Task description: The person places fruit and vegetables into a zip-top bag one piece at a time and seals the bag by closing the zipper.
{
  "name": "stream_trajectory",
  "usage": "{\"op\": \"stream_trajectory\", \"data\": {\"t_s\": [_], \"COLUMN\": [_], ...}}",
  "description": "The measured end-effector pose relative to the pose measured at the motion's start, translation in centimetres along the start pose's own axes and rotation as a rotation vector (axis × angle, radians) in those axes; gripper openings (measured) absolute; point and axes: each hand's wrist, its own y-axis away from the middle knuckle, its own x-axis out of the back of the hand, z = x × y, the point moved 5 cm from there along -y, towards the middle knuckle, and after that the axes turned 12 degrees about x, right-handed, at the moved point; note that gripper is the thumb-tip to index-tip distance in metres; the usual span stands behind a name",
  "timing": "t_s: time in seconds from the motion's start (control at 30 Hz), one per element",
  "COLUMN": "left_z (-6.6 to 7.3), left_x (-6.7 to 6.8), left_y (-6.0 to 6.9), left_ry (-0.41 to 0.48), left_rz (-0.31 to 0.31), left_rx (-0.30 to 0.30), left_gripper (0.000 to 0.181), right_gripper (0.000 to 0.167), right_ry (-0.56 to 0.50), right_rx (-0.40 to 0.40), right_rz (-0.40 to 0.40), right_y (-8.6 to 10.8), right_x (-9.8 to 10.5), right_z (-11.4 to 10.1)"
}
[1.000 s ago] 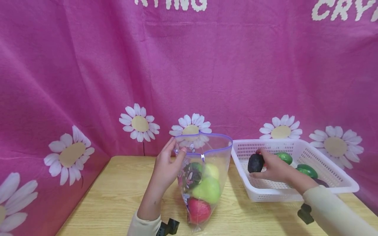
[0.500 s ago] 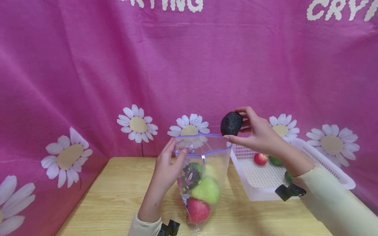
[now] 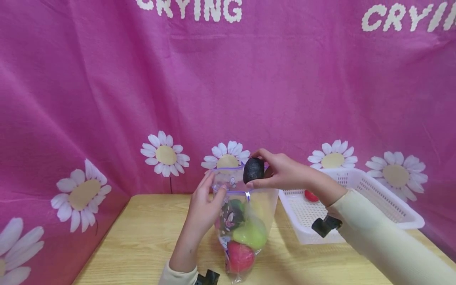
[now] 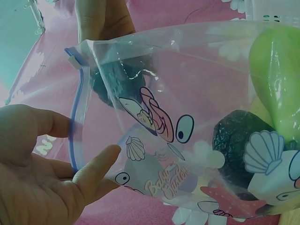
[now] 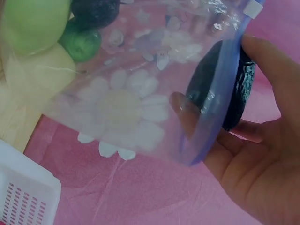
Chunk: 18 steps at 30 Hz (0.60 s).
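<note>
My right hand (image 3: 285, 173) grips a dark avocado (image 3: 253, 171) at the mouth of a clear zip bag (image 3: 270, 198). In the right wrist view the avocado (image 5: 243, 91) lies partly inside the blue-edged opening, with some fingers inside too. With thumb and fingers my left hand (image 3: 204, 204) pinches the bag's left rim, keeping the mouth apart. Through the printed plastic I see a green pear (image 3: 251, 233), a red apple (image 3: 240, 257), another dark avocado (image 4: 241, 150) and a yellowish fruit (image 3: 259, 209). A small green fruit (image 5: 82, 43) also shows in the right wrist view.
A white perforated basket (image 3: 402, 208) stands at the right on the wooden table (image 3: 146, 233). One red fruit (image 3: 311, 196) shows in it; my right forearm hides part of its inside. A pink flowered cloth (image 3: 285, 87) hangs behind.
My right hand has lifted the avocado from the basket and carried it left, then down into the bag's mouth. The left hand stays on the rim.
</note>
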Motion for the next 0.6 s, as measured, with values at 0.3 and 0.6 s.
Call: {"op": "stream_trajectory", "data": {"t_s": [0.3,0.6], "left_z": [0.3,0.3], "left_x": [0.2,-0.3], "left_y": [-0.2,0.0], "left_ry": [-0.022,0.002], "left_rz": [0.027,0.023], "left_rx": [-0.046,-0.037], "left_gripper": [0.058,0.058], "right_gripper": [0.065,0.055], "right_ry": [0.038,0.157], "right_rx": [-0.004,0.025], "right_rz": [-0.089,-0.186], "right_y": [0.7,1.1], "right_x": [0.6,0.3], "right_z": [-0.2,-0.9]}}
